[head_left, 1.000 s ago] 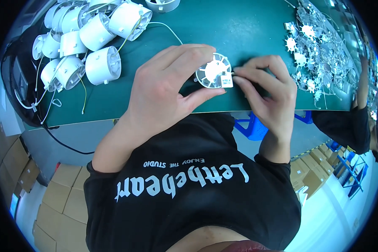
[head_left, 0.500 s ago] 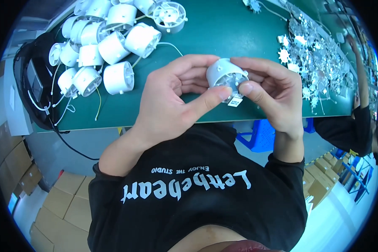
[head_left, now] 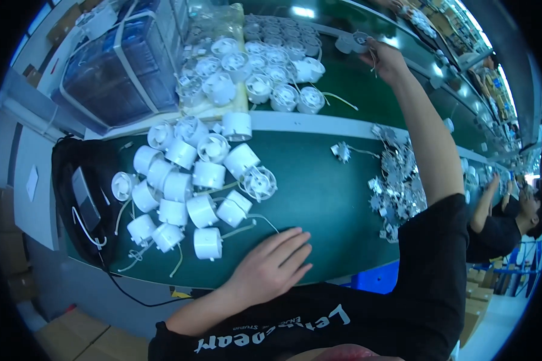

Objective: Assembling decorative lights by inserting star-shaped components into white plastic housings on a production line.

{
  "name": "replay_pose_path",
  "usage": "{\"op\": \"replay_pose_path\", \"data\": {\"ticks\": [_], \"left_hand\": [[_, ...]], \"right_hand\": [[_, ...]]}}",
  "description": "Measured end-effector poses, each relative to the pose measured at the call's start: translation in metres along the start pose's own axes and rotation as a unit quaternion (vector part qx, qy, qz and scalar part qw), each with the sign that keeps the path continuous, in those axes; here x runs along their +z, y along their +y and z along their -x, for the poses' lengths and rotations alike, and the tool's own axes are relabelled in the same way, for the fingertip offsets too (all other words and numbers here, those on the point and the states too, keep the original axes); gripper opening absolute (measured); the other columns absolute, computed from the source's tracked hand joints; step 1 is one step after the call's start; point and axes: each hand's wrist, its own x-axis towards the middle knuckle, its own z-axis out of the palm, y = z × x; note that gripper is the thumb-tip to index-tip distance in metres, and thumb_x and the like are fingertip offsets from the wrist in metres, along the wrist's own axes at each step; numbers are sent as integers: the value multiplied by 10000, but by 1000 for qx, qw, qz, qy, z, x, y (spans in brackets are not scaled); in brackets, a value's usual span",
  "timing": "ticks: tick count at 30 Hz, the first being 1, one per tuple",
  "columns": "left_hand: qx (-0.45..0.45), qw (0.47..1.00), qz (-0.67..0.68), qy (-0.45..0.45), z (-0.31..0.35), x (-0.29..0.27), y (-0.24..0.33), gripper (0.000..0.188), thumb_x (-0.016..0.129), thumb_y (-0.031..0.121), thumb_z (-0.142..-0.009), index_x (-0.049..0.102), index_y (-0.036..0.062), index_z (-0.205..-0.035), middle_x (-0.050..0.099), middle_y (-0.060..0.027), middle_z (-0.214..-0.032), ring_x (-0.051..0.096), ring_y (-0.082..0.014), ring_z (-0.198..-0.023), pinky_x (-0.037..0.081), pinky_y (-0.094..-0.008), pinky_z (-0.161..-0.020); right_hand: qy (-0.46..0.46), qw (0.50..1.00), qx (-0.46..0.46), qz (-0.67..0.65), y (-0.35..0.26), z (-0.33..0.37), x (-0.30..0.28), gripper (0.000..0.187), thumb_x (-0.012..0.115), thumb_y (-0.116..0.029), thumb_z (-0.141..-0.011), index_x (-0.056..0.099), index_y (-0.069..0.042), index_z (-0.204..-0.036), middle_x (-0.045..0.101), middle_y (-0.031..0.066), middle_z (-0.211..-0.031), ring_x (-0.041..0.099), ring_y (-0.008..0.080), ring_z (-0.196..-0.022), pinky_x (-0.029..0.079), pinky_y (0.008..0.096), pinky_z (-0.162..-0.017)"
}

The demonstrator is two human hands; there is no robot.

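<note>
My right hand [head_left: 384,59] is stretched far out over the dark green surface beyond the table. Its fingers are closed on a white round plastic housing [head_left: 360,39], and a thin white cable hangs beneath them. My left hand [head_left: 272,265] lies palm down at the table's near edge, fingers extended and holding nothing. To its left a group of white cylindrical housings [head_left: 208,243] covers the table, several with cables trailing. Small silvery star-shaped parts [head_left: 396,174] are heaped below my right forearm, and a single star-shaped part [head_left: 341,151] with a wire lies apart.
Beyond the pale table rail [head_left: 307,123] stand many more white housings [head_left: 259,87]. A large strapped, plastic-wrapped bundle [head_left: 117,66] is at the far left. A black bag [head_left: 84,198] with a cable lies at the left end. Another person [head_left: 494,231] works at the right.
Both hands held a housing between them over the table before. Now the right hand has carried a housing far forward, while the left has dropped to the near edge. The view has shifted.
</note>
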Motion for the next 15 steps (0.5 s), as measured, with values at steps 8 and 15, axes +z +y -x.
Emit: {"op": "replay_pose_path", "data": {"ticks": [8, 15], "left_hand": [[-22, 1000, -16, 14, -2, 3, -2, 295, 835, 136, -909, 753, 1, -1158, 733, -148, -1274, 706, -325, -1235, 591, -440, -1042], [-19, 1000, -14, 7, 1, 5, -1, 248, 813, 155, -942, 763, -11, -1119, 742, -132, -1247, 712, -308, -1226, 583, -442, -1070]], "right_hand": [[32, 952, -135, 273, -7, -148, 76, 365, 657, -284, -1070, 711, -37, -1332, 754, 129, -1147, 739, 246, -1064, 640, 381, -915], [131, 476, -376, 784, 33, -195, 40, 326, 506, -247, -1111, 720, -1, -1114, 757, 233, -1201, 744, 393, -1119, 607, 465, -919]]}}
